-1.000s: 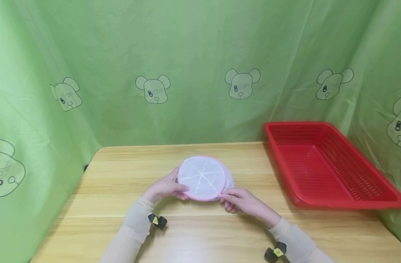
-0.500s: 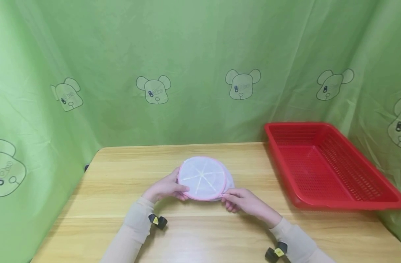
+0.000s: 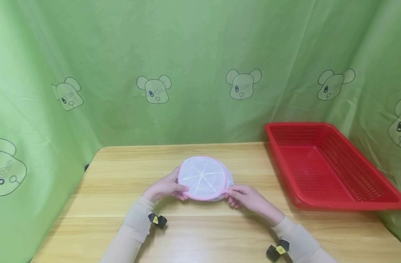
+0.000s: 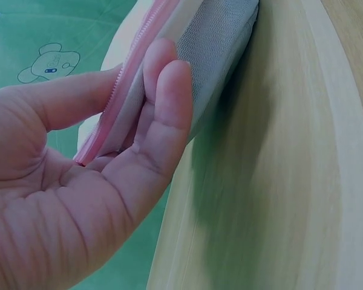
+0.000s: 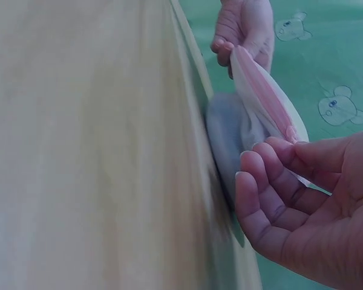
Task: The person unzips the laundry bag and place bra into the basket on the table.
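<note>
A round white mesh zip pouch (image 3: 203,178) with a pink zipped rim and pale spoke lines on its face is held tilted over the middle of the table. My left hand (image 3: 167,187) grips its left edge, thumb on the face and fingers curled behind. In the left wrist view the pink zipper (image 4: 118,90) runs between thumb and fingers, with grey mesh beyond. At the lower right of the rim, the thumb and forefinger of my right hand (image 3: 248,198) pinch the pink zipper pull (image 5: 291,133). The pouch's soft mesh side bulges out behind the rim.
A large red plastic basket (image 3: 294,182) with slotted walls stands on the right of the wooden table (image 3: 128,160). Green curtains (image 3: 193,44) with bear-head prints hang behind and on both sides. Each wrist carries a small black camera.
My right hand has shifted slightly right and up along the pouch's rim, with the zipper pull between its fingertips. The left hand and the pouch stay nearly where they were.
</note>
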`<action>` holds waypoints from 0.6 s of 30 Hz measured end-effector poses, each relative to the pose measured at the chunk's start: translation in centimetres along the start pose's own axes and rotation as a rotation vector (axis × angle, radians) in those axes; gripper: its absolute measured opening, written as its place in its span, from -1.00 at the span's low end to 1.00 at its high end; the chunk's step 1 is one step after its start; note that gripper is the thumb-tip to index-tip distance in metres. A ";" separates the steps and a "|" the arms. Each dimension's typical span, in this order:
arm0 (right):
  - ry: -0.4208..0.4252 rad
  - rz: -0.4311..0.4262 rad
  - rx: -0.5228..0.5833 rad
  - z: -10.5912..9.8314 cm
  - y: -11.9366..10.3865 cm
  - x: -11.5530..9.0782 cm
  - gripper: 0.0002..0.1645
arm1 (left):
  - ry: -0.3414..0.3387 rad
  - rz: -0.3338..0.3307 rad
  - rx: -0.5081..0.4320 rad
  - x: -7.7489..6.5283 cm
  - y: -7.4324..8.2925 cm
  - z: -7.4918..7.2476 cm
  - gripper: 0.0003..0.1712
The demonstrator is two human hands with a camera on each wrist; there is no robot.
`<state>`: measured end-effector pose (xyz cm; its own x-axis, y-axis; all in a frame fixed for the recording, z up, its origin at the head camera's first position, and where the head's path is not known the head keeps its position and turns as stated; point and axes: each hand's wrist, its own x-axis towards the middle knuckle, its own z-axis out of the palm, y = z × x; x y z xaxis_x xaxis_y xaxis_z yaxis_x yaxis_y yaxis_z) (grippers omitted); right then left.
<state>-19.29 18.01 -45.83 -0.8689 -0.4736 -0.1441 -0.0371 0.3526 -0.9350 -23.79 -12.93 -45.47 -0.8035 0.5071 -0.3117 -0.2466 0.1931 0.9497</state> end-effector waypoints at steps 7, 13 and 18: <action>0.010 0.005 0.007 -0.3 -0.1 0.0 -0.62 | -0.003 0.000 0.014 -0.1 0.0 0.0 0.18; 0.012 0.006 0.007 -0.3 -0.1 0.0 -0.62 | -0.006 0.001 0.009 -0.1 0.0 0.0 0.18; 0.011 0.011 0.009 -0.5 -0.2 0.0 -0.61 | -0.014 -0.002 0.005 -0.2 0.1 0.0 0.19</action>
<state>-19.50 18.31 -45.50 -0.8744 -0.4609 -0.1515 -0.0228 0.3510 -0.9361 -23.68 -12.98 -45.34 -0.7951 0.5187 -0.3141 -0.2452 0.1986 0.9489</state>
